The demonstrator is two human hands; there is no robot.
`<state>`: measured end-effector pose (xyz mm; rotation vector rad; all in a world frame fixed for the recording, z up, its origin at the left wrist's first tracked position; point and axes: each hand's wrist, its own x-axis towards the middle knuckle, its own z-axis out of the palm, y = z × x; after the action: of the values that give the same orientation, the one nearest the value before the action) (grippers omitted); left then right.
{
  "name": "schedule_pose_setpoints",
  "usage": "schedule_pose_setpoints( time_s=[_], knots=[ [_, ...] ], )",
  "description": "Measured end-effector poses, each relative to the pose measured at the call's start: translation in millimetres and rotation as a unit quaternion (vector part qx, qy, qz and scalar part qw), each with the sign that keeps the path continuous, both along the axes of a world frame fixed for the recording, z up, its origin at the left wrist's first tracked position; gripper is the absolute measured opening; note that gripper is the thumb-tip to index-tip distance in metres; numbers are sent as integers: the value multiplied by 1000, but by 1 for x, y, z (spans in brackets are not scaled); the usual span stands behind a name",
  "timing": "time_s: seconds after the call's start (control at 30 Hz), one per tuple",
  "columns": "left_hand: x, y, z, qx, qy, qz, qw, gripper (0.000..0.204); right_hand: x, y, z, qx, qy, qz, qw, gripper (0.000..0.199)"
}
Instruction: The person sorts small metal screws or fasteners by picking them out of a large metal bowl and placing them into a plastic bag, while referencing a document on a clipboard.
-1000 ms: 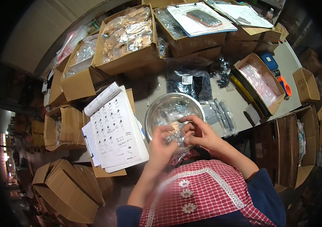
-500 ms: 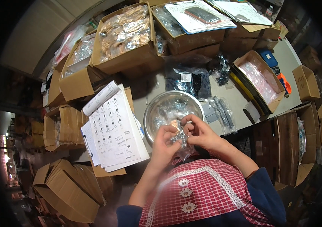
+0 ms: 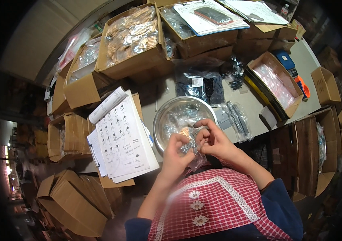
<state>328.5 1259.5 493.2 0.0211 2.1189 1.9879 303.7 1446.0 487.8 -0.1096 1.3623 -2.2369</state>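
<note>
My left hand (image 3: pixel 175 152) and my right hand (image 3: pixel 214 138) meet just in front of a round metal bowl (image 3: pixel 163 116) that holds small clear packets and metal parts. Between the fingers of both hands is a small clear plastic bag (image 3: pixel 193 154) with little metal pieces in it. The bag hangs down over my red checked apron (image 3: pixel 215 205). My right fingers pinch at the bag's top, close to the left fingertips.
A stack of printed sheets (image 3: pixel 122 138) lies left of the bowl. Open cardboard boxes of bagged parts (image 3: pixel 132 38) line the far side. Dark plastic bags (image 3: pixel 203 86) lie behind the bowl. A box with pink packets (image 3: pixel 275 82) sits on the right; folded cartons (image 3: pixel 74 193) lie lower left.
Both hands have drawn slightly back from over the bowl toward my body, still working the same small bag between the fingers.
</note>
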Motion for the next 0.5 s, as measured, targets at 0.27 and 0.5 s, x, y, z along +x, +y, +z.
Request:
schedule_pose_setpoints(
  time_s=[0.27,0.5],
  knots=[
    [-5,4,17,177,-145,54,972,31,-8,9,4,0,-16,60,998,67],
    [-9,-2,16,157,-68,105,980,31,-6,9,3,14,-15,123,992,74]
  ],
)
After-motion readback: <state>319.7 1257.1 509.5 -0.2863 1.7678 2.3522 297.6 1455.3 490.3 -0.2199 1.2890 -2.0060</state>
